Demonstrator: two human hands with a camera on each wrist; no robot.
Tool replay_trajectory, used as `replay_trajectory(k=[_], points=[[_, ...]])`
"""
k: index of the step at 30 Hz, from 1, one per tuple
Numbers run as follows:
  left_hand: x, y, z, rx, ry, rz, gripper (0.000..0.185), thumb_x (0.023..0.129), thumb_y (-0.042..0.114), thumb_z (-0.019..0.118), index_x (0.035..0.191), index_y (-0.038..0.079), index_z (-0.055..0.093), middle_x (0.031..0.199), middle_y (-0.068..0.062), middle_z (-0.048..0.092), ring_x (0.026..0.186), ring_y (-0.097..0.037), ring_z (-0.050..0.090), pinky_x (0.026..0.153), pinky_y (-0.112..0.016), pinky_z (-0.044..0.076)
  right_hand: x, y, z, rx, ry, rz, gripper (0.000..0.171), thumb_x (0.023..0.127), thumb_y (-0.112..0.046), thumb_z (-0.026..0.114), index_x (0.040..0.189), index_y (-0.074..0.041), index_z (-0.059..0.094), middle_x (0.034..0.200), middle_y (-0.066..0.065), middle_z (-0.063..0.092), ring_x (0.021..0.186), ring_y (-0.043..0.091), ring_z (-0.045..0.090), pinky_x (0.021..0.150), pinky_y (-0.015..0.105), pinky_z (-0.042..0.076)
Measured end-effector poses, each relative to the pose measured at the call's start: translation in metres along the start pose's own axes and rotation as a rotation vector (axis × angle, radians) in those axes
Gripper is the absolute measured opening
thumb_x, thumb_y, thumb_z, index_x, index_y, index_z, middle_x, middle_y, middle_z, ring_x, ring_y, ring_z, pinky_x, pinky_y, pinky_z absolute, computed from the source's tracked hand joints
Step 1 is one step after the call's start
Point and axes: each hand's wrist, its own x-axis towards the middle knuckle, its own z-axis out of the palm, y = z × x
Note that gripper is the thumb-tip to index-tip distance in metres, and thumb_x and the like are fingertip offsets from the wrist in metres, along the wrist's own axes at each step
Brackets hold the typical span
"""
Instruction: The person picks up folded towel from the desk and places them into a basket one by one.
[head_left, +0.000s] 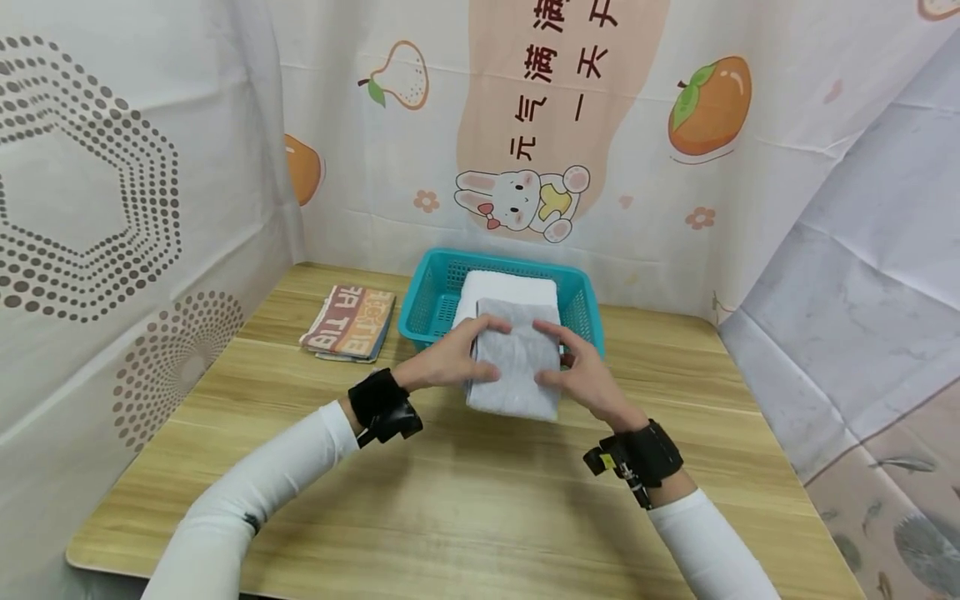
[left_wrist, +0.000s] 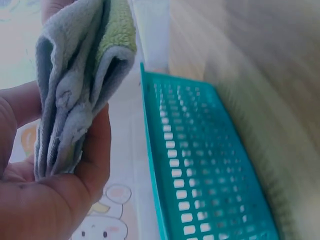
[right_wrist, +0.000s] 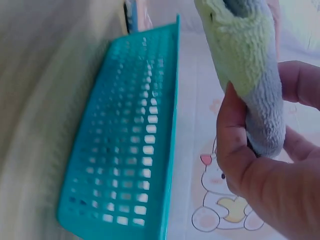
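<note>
Folded grey towel (head_left: 516, 367) at frame centre, pinched by left hand (head_left: 442, 362) and right hand (head_left: 581, 379), above surface (head_left: 465, 500); white towel (head_left: 510, 292) already in basket (head_left: 427, 304); striped cloth (head_left: 350, 322) left.

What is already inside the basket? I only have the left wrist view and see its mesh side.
Observer: A folded white towel lies in the teal basket, seen from the head view.
Operator: Is the other hand on my grey towel too?
Observer: Yes, the right hand holds the grey towel on its right side, and the left hand holds its left side.
Operator: Anything else on the table?
Observer: A folded printed cloth lies on the wooden table, left of the basket.
</note>
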Motion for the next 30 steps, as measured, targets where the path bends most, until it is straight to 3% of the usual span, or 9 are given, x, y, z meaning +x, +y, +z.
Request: replay_trajectory(k=[4,10,18,24,30], points=[[0.012,-0.003,-0.007,-0.026,0.045,0.020,0.056,0.092,0.004,0.070,0.142,0.007,0.046,0.136,-0.013,0.050,0.110,-0.023,0.055,0.091,-0.034,0.049,0.016,-0.002,-0.008,-0.018,0.027,-0.008,0.068,0.086,0.004,0.068,0.149,-0.014,0.048,0.144,0.018,0.041,0.095,0.033,0.057,0.075,0.033,0.053],[0.029,-0.009,-0.012,-0.025,0.128,0.042,0.050,0.095,0.001,0.064,0.142,0.006,0.048,0.141,-0.015,0.048,0.120,-0.026,0.053,0.098,-0.038,0.046,0.037,-0.002,-0.015,-0.046,0.070,-0.005,0.057,0.089,0.002,0.066,0.143,-0.012,0.055,0.143,0.016,0.046,0.091,0.026,0.057,0.073,0.029,0.052],[0.048,-0.012,-0.015,0.117,0.225,-0.006,0.047,0.099,0.003,0.056,0.145,0.007,0.045,0.146,-0.014,0.041,0.134,-0.029,0.036,0.109,-0.041,0.035,0.057,-0.003,-0.018,-0.074,0.149,0.017,0.047,0.092,-0.001,0.065,0.138,-0.009,0.059,0.138,0.018,0.050,0.092,0.028,0.059,0.073,0.029,0.050],[0.067,-0.020,-0.016,0.190,0.240,-0.037,0.047,0.102,0.001,0.049,0.148,0.009,0.042,0.148,-0.014,0.040,0.135,-0.028,0.036,0.109,-0.041,0.036,0.073,0.001,-0.019,-0.110,0.180,0.036,0.047,0.092,-0.001,0.063,0.139,-0.008,0.057,0.143,0.017,0.048,0.102,0.032,0.054,0.085,0.041,0.050],[0.082,-0.029,-0.012,0.233,0.246,-0.076,0.047,0.104,0.000,0.042,0.150,0.009,0.038,0.152,-0.016,0.033,0.137,-0.027,0.033,0.112,-0.037,0.034,0.090,0.009,-0.020,-0.135,0.111,0.067,0.063,0.093,0.002,0.058,0.151,-0.007,0.039,0.156,0.017,0.033,0.123,0.033,0.043,0.101,0.049,0.042]])
